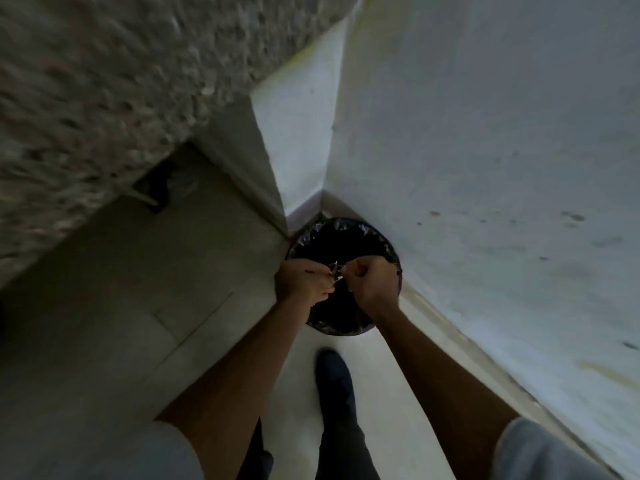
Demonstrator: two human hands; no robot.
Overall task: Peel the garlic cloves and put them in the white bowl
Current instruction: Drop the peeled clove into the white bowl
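Nearest the camera, two bare arms reach forward out of pale sleeves. Between them a dark shoe (333, 374) stands on the light floor (388, 393), close to the bin, so the person can lean right over it.

Farther out, the left hand (304, 284) and the right hand (372, 284) meet just above the bin (346, 237). The fingers of both hands are curled in tight. Their tips pinch a small pale bit (336, 274) between them. It is too small to tell if it is a garlic clove or only its skin. The hands likely work over the bin so the dry skin falls into the black bag and not onto the floor.

The bin sits in the far corner, touching the wall (485, 133) on the right. A speckled counter (86, 81) runs along the left.

The white bowl is not in view, so a peeled clove would have to be carried back to it.
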